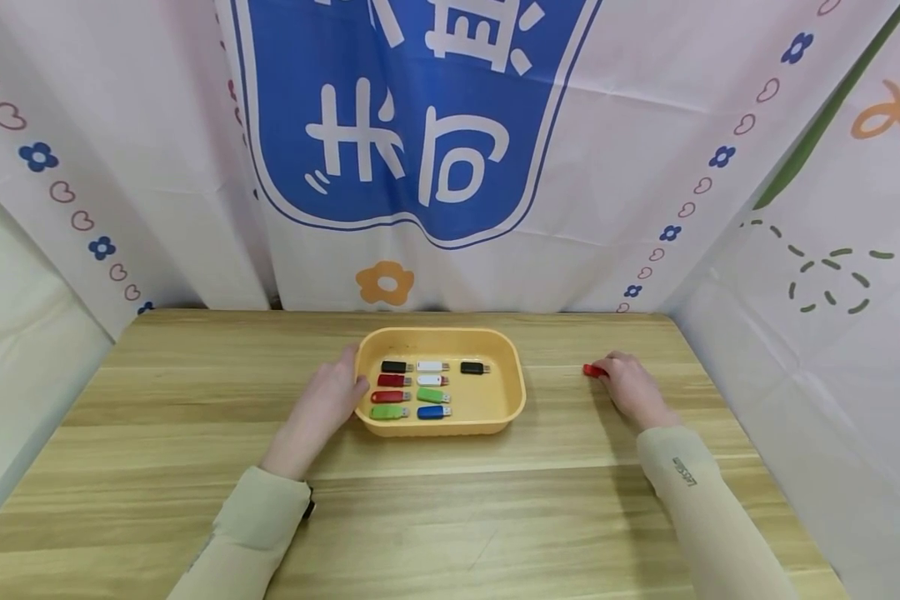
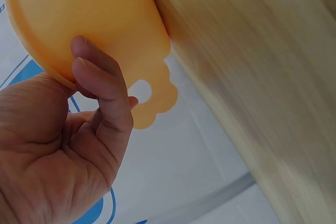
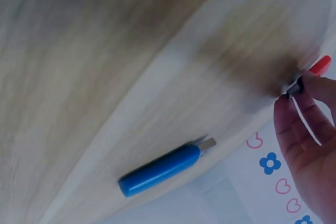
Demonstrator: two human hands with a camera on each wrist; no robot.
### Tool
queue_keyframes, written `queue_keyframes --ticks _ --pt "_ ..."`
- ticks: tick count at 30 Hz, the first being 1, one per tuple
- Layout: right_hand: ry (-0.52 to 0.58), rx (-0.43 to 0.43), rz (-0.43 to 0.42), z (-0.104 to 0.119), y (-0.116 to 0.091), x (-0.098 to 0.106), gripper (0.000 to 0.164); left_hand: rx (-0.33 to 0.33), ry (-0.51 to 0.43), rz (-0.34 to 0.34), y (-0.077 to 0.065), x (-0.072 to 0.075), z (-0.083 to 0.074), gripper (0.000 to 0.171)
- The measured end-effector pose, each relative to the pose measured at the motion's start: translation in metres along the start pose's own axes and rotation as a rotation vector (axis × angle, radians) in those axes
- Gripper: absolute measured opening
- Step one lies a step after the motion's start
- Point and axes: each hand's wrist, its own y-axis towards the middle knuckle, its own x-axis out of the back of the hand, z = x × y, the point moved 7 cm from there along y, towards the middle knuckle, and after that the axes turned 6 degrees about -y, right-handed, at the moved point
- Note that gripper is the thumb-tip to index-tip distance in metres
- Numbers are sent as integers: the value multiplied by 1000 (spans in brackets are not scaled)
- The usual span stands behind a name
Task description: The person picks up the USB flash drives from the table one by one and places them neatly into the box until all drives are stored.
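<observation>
My left hand point(image 1: 332, 387) grips the left end of a yellow plastic tray point(image 1: 516, 392), thumb at the rim; the left wrist view shows curled fingers point(image 2: 107, 85) against the tray wall. Several USB sticks lie in the tray: a left column of black point(image 1: 396, 367), dark red, red and green, beside it two whites point(image 1: 431, 367), a green and a blue, then one black point(image 1: 474, 367) to the right. Right of the tray, my right hand point(image 1: 632, 387) pinches a red USB stick point(image 1: 592, 370) by its dark part, close over the table.
A blue USB stick point(image 3: 160, 170) lies on the wooden table point(image 1: 450, 525) by the right hand; in the head view it is hidden. A printed white cloth point(image 1: 585, 183) hangs behind the table's far edge and along its sides.
</observation>
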Motion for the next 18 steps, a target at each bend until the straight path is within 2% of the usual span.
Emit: queue_keyframes --ticks 8,18 --pt "87 27 -60 11 8 5 19 0 12 -1 0 0 0 56" --pt "162 13 -53 27 17 11 24 -11 23 -10 1 1 1 56"
